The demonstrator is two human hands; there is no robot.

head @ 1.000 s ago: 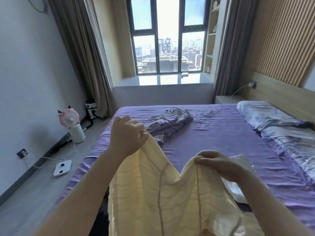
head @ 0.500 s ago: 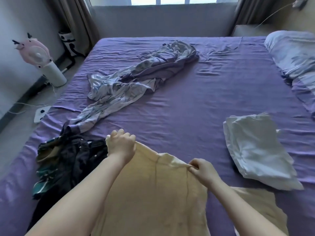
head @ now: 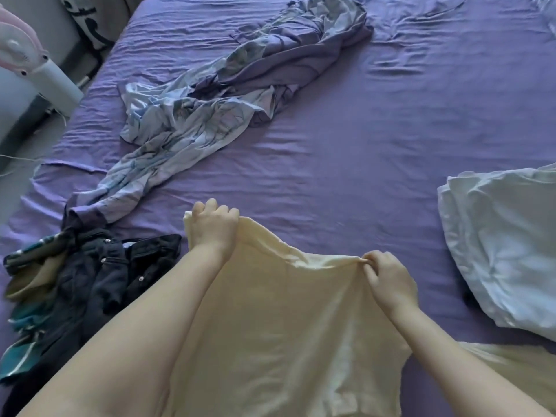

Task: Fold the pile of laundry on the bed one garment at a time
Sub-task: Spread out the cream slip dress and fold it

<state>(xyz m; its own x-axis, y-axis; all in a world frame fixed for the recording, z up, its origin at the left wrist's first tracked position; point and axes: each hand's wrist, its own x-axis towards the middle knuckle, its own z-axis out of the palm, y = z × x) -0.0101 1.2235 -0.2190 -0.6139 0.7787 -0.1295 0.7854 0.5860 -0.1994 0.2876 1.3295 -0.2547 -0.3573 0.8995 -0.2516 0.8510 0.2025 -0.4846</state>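
A cream-yellow garment [head: 279,326] lies spread low over the near part of the purple bed [head: 376,139]. My left hand [head: 213,227] is closed on its far left corner. My right hand [head: 388,278] pinches its far edge further right. The edge sags between the two hands. To the left lies a dark pile of laundry [head: 75,290] with black trousers and teal striped cloth. My forearms hide part of the cream garment.
A crumpled blue-and-lilac patterned sheet [head: 216,94] stretches diagonally across the far left of the bed. A folded white garment [head: 505,245] rests at the right. A pink-and-white fan [head: 36,67] stands on the floor beyond the bed's left edge.
The cream garment came down from chest height onto the bed, still held in both hands. The view tipped from the window down to the mattress.
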